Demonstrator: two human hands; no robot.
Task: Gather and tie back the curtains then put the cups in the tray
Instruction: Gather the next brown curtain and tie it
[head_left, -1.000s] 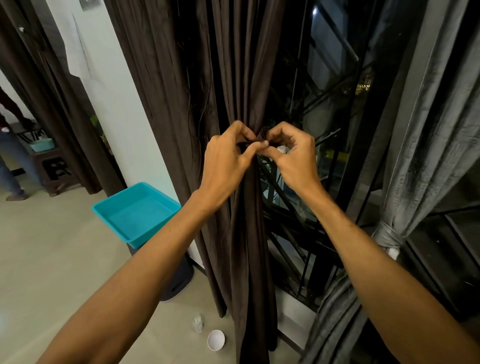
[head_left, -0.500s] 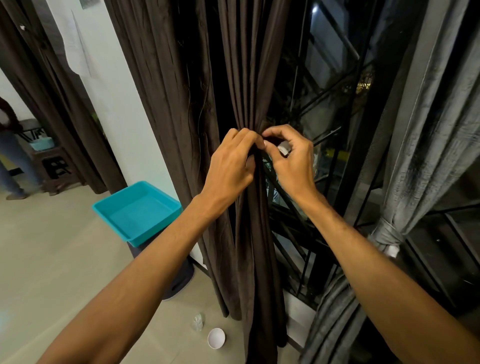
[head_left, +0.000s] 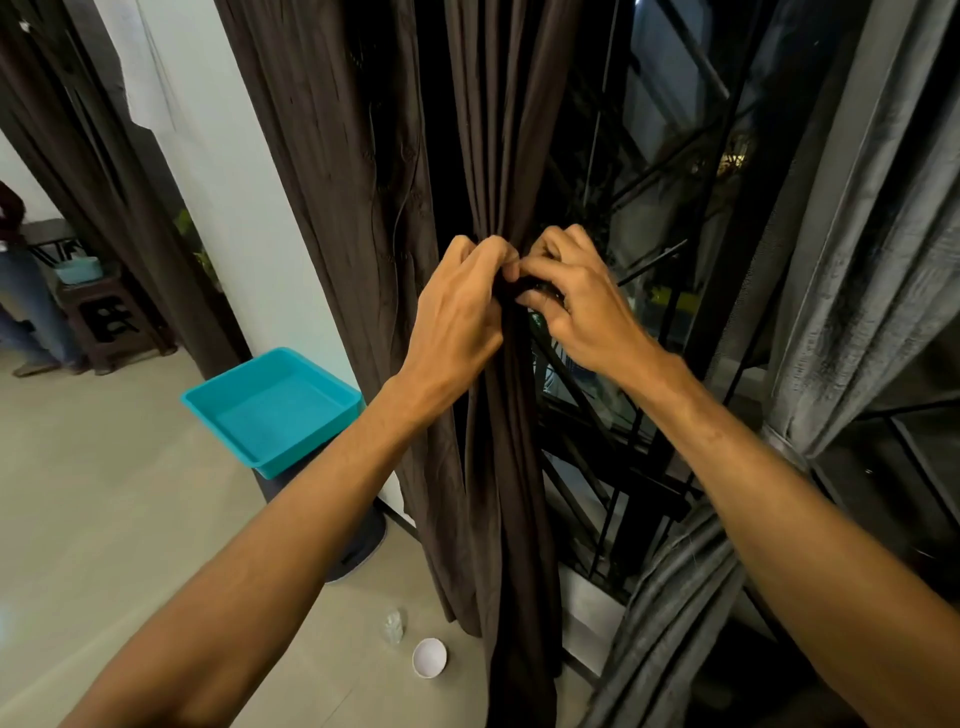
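Observation:
A dark brown curtain (head_left: 493, 130) hangs in front of me, bunched into a narrow bundle at chest height. My left hand (head_left: 457, 306) grips the bundle from the left with curled fingers. My right hand (head_left: 576, 301) pinches a dark tie band (head_left: 535, 286) at the same spot from the right. A grey curtain (head_left: 852, 260) on the right is tied low down. A teal tray (head_left: 270, 405) sits on a dark stool at the left. On the floor lie a white cup (head_left: 429, 657) and a clear cup (head_left: 393, 627).
A black window grille (head_left: 613, 467) stands behind the curtains. A white wall (head_left: 234, 182) is left of the brown curtain. Far left, a person's leg (head_left: 31, 306) stands beside a dark stool (head_left: 109, 317) carrying a small teal bowl. Beige floor tiles (head_left: 104, 493) spread below.
Both hands have pressed closer together on the bundle. My right fingers have curled further round the tie band, and my left fingers have closed tighter on the fabric.

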